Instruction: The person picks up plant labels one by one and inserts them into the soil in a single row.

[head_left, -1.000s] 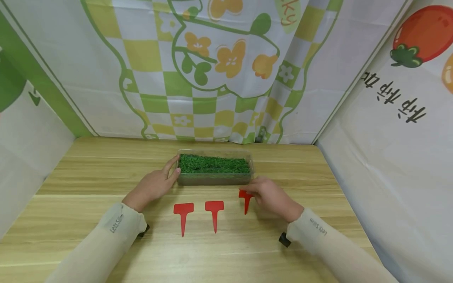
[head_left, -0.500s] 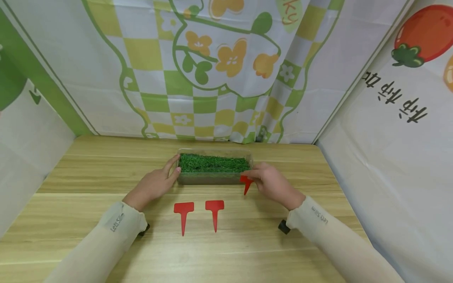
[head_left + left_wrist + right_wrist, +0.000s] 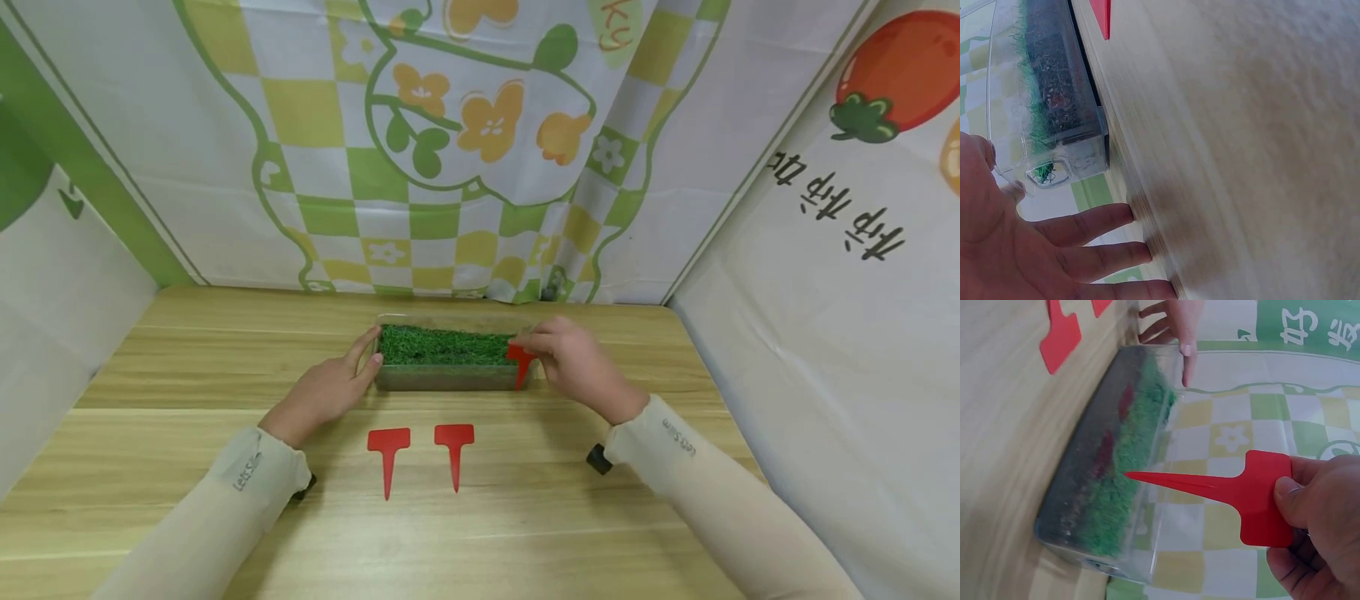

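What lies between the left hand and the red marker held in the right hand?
The clear box, with green turf in it, stretches from the left hand towards the held red marker; this shows in the head view.

Table (image 3: pixel 510 542), pale wood-grain top. Upright on it: clear grass-filled tub (image 3: pixel 442 381), towards twelve o'clock. Flat: red T-shaped plant label (image 3: pixel 454 436), tub's six o'clock; matching red label (image 3: pixel 388 441), tub's seven o'clock.

We see only parts
In the left wrist view, the top edge cuts off a clear rectangular plastic box (image 3: pixel 1088 150) and most of a flat red T-shaped marker (image 3: pixel 1103 17).
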`<state>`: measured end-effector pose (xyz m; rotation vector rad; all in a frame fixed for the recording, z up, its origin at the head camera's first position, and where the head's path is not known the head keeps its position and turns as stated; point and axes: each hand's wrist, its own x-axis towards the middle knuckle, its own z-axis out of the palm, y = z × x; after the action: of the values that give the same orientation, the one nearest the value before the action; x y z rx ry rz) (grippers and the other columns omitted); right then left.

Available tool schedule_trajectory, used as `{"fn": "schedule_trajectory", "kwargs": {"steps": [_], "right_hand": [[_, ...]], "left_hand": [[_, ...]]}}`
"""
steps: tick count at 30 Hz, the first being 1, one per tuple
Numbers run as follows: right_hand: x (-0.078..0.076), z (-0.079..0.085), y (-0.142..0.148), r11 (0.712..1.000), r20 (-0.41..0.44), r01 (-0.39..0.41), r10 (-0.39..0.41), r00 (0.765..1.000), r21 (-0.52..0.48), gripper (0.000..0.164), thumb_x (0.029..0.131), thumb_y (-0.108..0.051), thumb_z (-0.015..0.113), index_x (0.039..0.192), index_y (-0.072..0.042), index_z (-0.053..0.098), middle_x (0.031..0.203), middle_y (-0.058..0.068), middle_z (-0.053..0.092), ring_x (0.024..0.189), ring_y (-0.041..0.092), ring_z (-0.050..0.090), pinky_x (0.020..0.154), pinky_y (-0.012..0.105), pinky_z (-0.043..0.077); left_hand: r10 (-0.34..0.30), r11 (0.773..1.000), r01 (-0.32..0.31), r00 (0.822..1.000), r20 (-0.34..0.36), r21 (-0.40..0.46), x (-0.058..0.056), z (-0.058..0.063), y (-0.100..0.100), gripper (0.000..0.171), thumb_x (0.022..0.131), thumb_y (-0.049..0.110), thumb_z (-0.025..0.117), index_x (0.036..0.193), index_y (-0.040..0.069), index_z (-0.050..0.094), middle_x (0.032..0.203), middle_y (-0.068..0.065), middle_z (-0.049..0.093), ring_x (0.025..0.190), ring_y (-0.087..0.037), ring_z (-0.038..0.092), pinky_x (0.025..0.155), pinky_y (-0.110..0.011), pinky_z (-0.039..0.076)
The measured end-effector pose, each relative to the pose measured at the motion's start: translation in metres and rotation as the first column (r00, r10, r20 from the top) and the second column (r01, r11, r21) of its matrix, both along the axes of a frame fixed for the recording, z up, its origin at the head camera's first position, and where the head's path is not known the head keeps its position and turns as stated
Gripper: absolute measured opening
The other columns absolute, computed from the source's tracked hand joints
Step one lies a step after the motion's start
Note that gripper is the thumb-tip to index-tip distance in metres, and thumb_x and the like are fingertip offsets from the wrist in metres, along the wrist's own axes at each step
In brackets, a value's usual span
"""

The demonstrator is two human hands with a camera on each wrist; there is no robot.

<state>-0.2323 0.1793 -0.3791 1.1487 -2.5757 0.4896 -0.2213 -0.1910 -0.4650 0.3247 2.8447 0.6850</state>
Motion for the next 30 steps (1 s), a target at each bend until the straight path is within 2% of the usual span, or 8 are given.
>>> {"fn": "schedule_trajectory", "kwargs": {"steps": [5, 12, 17, 21, 25, 30], "right_hand": [[-0.007, 0.007, 0.001, 0.999, 0.002, 0.028, -0.028, 1.0, -0.021, 0.037, 0.093, 0.012, 0.057, 0.114, -0.01, 0.077, 0.095, 0.004, 0.072, 0.09, 0.022, 0.062, 0.077, 0.035, 0.055], [-0.021, 0.009, -0.001, 0.999, -0.041, 0.035, -0.036, 0.998, -0.027, 0.039, 0.093, 0.012, 0.056, 0.116, -0.011, 0.077, 0.1, 0.005, 0.074, 0.091, 0.024, 0.064, 0.079, 0.038, 0.055], [-0.031, 0.005, -0.001, 0.998, -0.025, 0.068, -0.068, 0.997, -0.016, 0.041, 0.093, 0.012, 0.054, 0.118, -0.012, 0.076, 0.104, 0.006, 0.074, 0.092, 0.024, 0.065, 0.081, 0.039, 0.055], [-0.038, -0.001, 0.0, 0.995, -0.015, 0.102, -0.102, 0.995, -0.01, 0.041, 0.094, 0.011, 0.053, 0.119, -0.013, 0.076, 0.1, 0.005, 0.072, 0.088, 0.022, 0.064, 0.077, 0.035, 0.054], [-0.044, -0.006, 0.001, 0.993, -0.003, 0.118, -0.118, 0.993, -0.022, 0.038, 0.095, 0.008, 0.055, 0.119, -0.013, 0.076, 0.096, 0.004, 0.072, 0.084, 0.021, 0.061, 0.073, 0.033, 0.053], [-0.05, -0.011, 0.001, 0.991, 0.005, 0.132, -0.132, 0.991, -0.02, 0.035, 0.095, 0.006, 0.058, 0.118, -0.013, 0.076, 0.094, 0.004, 0.071, 0.083, 0.021, 0.061, 0.073, 0.033, 0.053]], "left_hand": [[0.001, 1.0, -0.001, 1.0, 0.003, 0.0, 0.0, 0.0, 0.0, 0.065, 0.107, 0.054, 0.018, 0.163, 0.028, -0.005, 0.124, -0.03, 0.065, 0.107, -0.051, 0.065, 0.092, -0.066, 0.047], [-0.002, 1.0, 0.002, 1.0, 0.003, -0.008, 0.001, 0.001, 0.0, 0.066, 0.108, 0.054, 0.018, 0.163, 0.026, -0.005, 0.117, -0.027, 0.069, 0.102, -0.048, 0.067, 0.09, -0.064, 0.048], [-0.005, 1.0, 0.005, 1.0, 0.005, -0.012, 0.0, 0.002, 0.0, 0.066, 0.108, 0.053, 0.018, 0.163, 0.025, -0.005, 0.114, -0.027, 0.07, 0.1, -0.048, 0.068, 0.088, -0.064, 0.049], [-0.003, 1.0, 0.003, 1.0, 0.019, -0.008, 0.0, 0.003, 0.0, 0.066, 0.108, 0.053, 0.018, 0.163, 0.025, -0.006, 0.119, -0.029, 0.067, 0.101, -0.048, 0.067, 0.089, -0.064, 0.049], [0.003, 1.0, -0.002, 1.0, 0.026, -0.007, 0.0, 0.003, 0.0, 0.066, 0.108, 0.053, 0.019, 0.162, 0.026, -0.006, 0.116, -0.028, 0.069, 0.094, -0.044, 0.07, 0.084, -0.061, 0.051], [0.001, 1.0, -0.001, 1.0, 0.024, -0.006, 0.0, 0.002, 0.0, 0.066, 0.108, 0.054, 0.019, 0.162, 0.027, -0.007, 0.117, -0.028, 0.068, 0.093, -0.044, 0.07, 0.083, -0.061, 0.051]]}}
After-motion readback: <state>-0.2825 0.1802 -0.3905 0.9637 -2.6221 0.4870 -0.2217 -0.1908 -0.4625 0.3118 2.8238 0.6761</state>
